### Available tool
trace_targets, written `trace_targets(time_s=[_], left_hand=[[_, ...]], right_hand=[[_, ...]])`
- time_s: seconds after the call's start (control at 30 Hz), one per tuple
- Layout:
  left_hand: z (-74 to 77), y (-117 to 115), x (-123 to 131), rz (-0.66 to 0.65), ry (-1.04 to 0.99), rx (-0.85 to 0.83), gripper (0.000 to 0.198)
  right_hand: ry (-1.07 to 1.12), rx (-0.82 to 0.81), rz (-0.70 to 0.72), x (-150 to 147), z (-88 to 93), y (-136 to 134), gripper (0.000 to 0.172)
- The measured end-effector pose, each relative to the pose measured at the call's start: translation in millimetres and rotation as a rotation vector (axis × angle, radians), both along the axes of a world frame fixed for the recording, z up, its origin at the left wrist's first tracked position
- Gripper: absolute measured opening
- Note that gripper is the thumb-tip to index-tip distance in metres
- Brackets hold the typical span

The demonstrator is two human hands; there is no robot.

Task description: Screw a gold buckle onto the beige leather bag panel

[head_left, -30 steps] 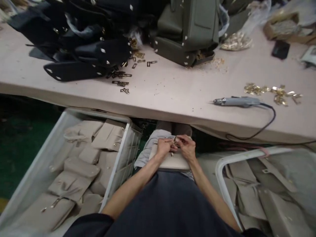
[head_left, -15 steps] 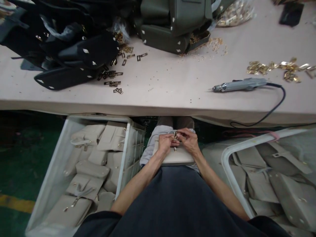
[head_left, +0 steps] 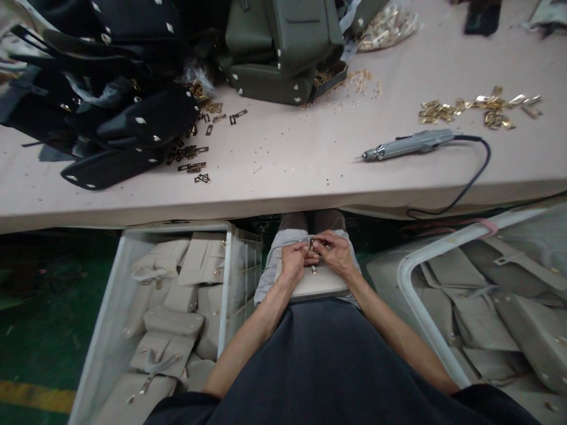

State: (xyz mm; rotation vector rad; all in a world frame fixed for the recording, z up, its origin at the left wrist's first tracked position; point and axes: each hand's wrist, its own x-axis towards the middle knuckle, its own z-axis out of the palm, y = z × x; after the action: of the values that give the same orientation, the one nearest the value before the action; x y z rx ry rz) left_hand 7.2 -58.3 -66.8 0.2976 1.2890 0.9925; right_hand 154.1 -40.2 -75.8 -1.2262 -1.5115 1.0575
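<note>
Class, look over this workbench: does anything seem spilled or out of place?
Yes. Tiny gold fittings lie spilled across the table beside the olive bags, and the cord of the screwdriver dangles over the edge, a possible snag.

At six o'clock the beige bag [head_left: 316,284] on our lap looks like smooth, matt leather or imitation leather, and the small fitting [head_left: 313,245] at its top edge glints like polished metal. Across twelve o'clock we see the table [head_left: 287,159] as a matt, pale pink sheet flecked with specks. The black bags [head_left: 133,121] at ten o'clock carry a soft sheen; the olive bags [head_left: 283,41] at twelve look matt. Loose buckles [head_left: 469,109] at two o'clock shine brassy gold. The screwdriver [head_left: 410,143] at one o'clock has a dull grey body. The crate [head_left: 227,265] at eight o'clock is white plastic.
</note>
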Motion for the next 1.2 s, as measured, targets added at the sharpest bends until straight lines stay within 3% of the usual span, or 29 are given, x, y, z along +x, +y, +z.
trace_targets(time_s=[0.33, 0.7, 0.97, 1.1, 1.2], left_hand=[[-1.9, 0.0, 3.9, 0.010, 0.028, 0.016, 0.028], [-2.1, -4.4, 4.9, -0.094, 0.118, 0.145, 0.043], [-6.5, -3.8, 2.4, -0.187, 0.184, 0.205, 0.043], [-4.9, -4.7, 3.7, -0.177, 0.200, 0.202, 0.044], [-2.8, -10.9, 6.1, -0.192, 0.288, 0.253, 0.041]], right_hand=[[-0.056, 0.116, -0.007, 0.1, 3.4, -0.6, 0.015], [-0.067, -0.024, -0.012, 1.9, 3.2, 4.3, 0.016], [0.011, -0.304, 0.521, 39.9, 9.7, 39.1, 0.031], [0.116, -0.448, 0.648, 49.3, 8.3, 57.9, 0.036], [0.208, -0.532, 0.663, 50.3, 3.8, 66.7, 0.042]])
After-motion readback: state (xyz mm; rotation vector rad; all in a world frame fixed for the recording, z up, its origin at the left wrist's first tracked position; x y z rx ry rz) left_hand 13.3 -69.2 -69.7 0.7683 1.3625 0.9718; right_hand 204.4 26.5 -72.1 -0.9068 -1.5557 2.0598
